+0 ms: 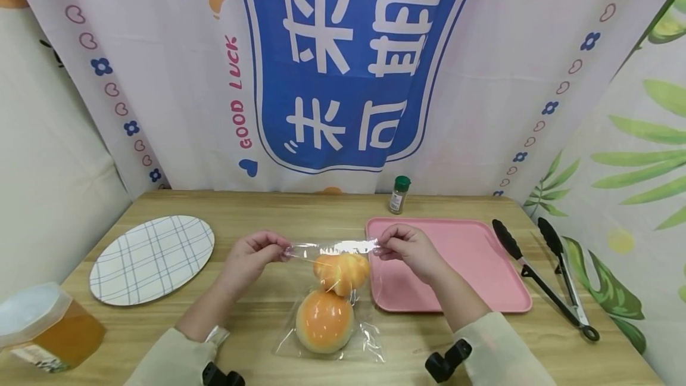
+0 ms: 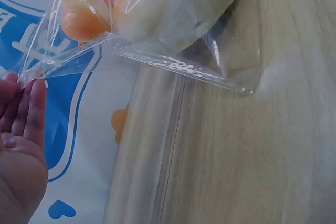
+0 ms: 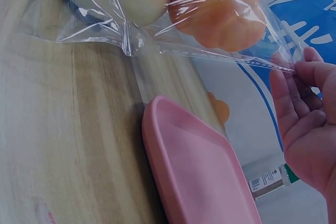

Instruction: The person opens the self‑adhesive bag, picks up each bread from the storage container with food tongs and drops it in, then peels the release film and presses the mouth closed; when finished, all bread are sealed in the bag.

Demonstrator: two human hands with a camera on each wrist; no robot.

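A clear plastic bag (image 1: 370,338) holds two breads: a round bun (image 1: 324,321) at the bottom and a croissant-shaped bread (image 1: 342,273) above it. My left hand (image 1: 259,250) pinches the left corner of the bag's top edge between thumb and fingers. At the opposite corner my right hand (image 1: 408,250) pinches the same edge, so the top is stretched between both hands. In the right wrist view, the right hand (image 3: 310,114) grips the film beside the croissant-shaped bread (image 3: 218,11). The left wrist view shows the left hand (image 2: 23,140) at the other corner.
A pink tray (image 1: 455,267) lies to the right, with black-tipped tongs (image 1: 557,290) beside it. Behind stands a green-capped seasoning jar (image 1: 399,195). On the left are a checked plate (image 1: 152,261) and a lidded tub of amber contents (image 1: 69,332). A printed curtain (image 1: 187,106) hangs behind the table.
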